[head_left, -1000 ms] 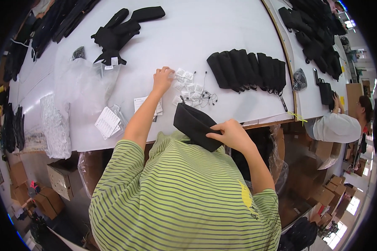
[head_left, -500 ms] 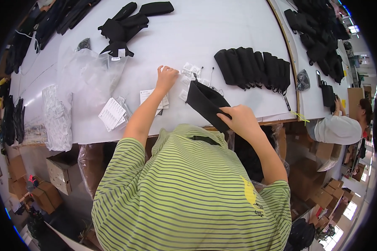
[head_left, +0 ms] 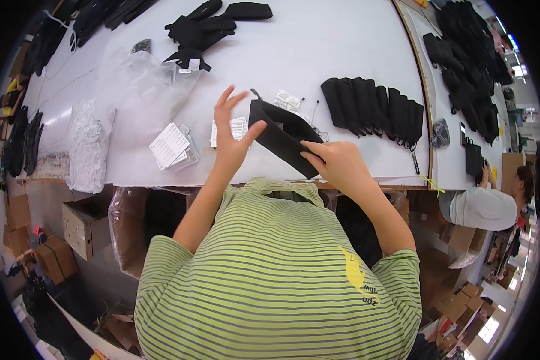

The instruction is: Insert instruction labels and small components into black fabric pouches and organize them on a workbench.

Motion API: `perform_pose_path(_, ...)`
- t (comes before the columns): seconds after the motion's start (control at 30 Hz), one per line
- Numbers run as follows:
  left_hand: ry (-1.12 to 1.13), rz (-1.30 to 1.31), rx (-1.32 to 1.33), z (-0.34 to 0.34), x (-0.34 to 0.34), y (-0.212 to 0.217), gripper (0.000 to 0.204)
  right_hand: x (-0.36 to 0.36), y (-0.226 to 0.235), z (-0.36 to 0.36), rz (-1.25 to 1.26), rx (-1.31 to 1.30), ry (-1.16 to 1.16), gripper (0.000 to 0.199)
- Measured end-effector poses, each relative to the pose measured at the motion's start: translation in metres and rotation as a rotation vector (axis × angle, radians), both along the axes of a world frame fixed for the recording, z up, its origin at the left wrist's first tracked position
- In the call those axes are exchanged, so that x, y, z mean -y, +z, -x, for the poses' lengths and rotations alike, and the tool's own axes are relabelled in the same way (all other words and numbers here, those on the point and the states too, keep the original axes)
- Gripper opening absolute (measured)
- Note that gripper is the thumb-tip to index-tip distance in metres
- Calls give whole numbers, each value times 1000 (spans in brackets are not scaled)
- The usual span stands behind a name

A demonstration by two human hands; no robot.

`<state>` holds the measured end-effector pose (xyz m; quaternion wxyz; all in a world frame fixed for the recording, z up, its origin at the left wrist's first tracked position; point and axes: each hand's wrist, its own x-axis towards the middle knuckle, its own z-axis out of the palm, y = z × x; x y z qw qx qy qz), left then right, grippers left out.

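Observation:
My right hand [head_left: 340,168] pinches the near right edge of a black zippered pouch [head_left: 276,137], which tilts over the table's near side with its mouth gaping. My left hand [head_left: 231,129] is at the pouch's left end, fingers spread. Its thumb reaches the pouch's edge; whether it touches is hard to tell. Behind that hand lie printed white cards [head_left: 239,128], partly covered. Small white tags [head_left: 288,100] with dark strings rest beyond the pouch.
A row of black pouches [head_left: 372,108] lies to the right. Left are printed cards in clear bags [head_left: 173,147], a large clear plastic bag [head_left: 144,90] and a white bundle [head_left: 89,147]. More black pouches [head_left: 207,30] lie at the back. Another person [head_left: 486,198] works at far right.
My left hand has come back from the tags toward the pouch and spread its fingers. The pouch, still in my right hand, has shifted slightly left.

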<state>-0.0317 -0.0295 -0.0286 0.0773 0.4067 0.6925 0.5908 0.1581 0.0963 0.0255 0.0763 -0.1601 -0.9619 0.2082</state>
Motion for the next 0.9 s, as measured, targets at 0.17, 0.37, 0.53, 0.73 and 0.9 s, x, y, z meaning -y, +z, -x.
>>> perform_pose_path(0.17, -402, -338, 1465, -34, 33, -22, 45, 26, 12, 27, 135, -182, 41, 28)
perform_pose_path(0.37, -120, -240, 1498, -39, 32, 12, 30, 44, 5, 36, 204, -266, -28, 30)
perform_pose_path(0.53, -71, -369, 1515, -36, 32, 16, 38, 47, -17, 32, 814, -566, -405, 25)
perform_pose_path(0.73, -194, -80, 1243, -44, 22, 48, 47, 28, -36, 21, 1267, -652, -314, 48)
perform_pose_path(0.9, -375, 58, 1287, -61, 18, 51, 47, 7, -3, 33, 1088, -876, -416, 25)
